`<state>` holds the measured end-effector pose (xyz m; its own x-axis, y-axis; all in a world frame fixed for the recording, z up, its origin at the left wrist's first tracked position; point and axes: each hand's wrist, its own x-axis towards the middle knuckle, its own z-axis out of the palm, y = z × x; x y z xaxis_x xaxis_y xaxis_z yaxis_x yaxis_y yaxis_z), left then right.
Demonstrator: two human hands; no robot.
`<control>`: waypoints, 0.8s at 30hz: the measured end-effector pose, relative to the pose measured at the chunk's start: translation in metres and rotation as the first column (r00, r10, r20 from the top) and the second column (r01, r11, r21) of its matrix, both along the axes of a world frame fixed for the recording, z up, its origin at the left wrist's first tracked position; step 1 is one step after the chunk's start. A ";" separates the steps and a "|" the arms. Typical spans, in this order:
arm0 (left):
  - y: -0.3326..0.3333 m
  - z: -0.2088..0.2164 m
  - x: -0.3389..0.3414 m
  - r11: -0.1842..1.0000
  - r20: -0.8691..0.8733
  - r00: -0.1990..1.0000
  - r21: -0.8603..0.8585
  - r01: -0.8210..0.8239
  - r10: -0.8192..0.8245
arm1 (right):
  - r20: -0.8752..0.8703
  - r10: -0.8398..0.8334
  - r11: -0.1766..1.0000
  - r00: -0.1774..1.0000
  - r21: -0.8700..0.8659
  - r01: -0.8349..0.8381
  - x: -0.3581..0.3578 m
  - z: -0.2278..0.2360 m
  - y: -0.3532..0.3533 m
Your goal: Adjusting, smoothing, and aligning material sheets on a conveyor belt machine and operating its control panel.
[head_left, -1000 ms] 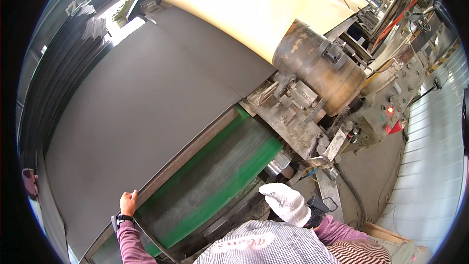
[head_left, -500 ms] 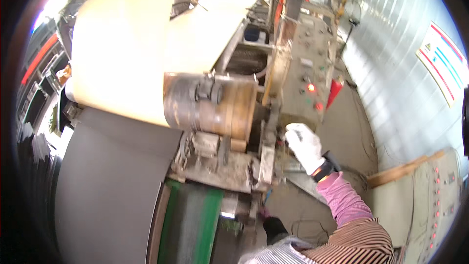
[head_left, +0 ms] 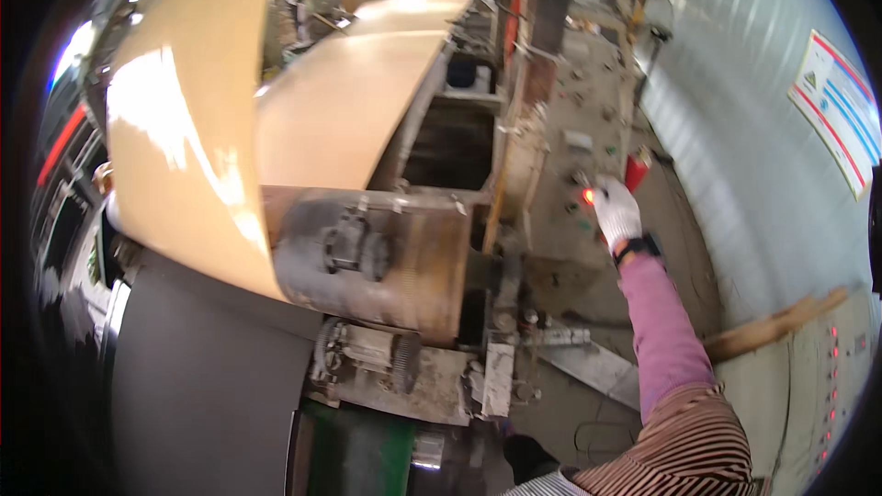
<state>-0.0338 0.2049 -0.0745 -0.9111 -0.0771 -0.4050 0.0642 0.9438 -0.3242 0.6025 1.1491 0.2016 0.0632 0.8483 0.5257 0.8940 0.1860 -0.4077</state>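
My right hand [head_left: 616, 211], in a white glove with a dark band at the wrist, reaches out over the control panel [head_left: 562, 220] of the machine. Its fingertips are right beside a glowing red button [head_left: 589, 195]; whether they touch it I cannot make out. Blur and the angle hide how the fingers are bent. My left hand is out of view. Left of the panel lies a large rusty metal roller [head_left: 418, 266] with a dark fitting in front. A wide tan sheet [head_left: 197, 64] rises past the roller, and another tan sheet [head_left: 340, 101] stretches away behind it.
A dark sheet [head_left: 202, 377] fills the lower left. Below the roller are a gear [head_left: 404, 363] and a green strip [head_left: 363, 450]. A red cone-like object [head_left: 637, 168] stands beyond my hand. At right are a corrugated wall [head_left: 726, 129] and a cabinet [head_left: 808, 395] with red lights.
My right hand has moved forward and slightly right, from beside the machine frame to the lit button. The view has shifted, so the roller and frame sit lower in the picture.
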 end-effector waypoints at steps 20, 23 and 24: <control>0.140 0.112 0.054 0.963 -0.062 0.998 0.268 0.039 -0.024 | 0.362 -0.027 0.941 0.932 -0.305 0.146 -0.041 0.003 0.055; 0.155 0.113 0.056 0.961 -0.064 0.997 0.270 0.063 -0.048 | 0.361 -0.023 0.938 0.932 -0.315 0.145 -0.038 0.005 0.058; 0.160 0.116 0.057 0.961 -0.067 0.996 0.265 0.076 -0.061 | 0.360 -0.023 0.938 0.933 -0.316 0.145 -0.037 0.005 0.058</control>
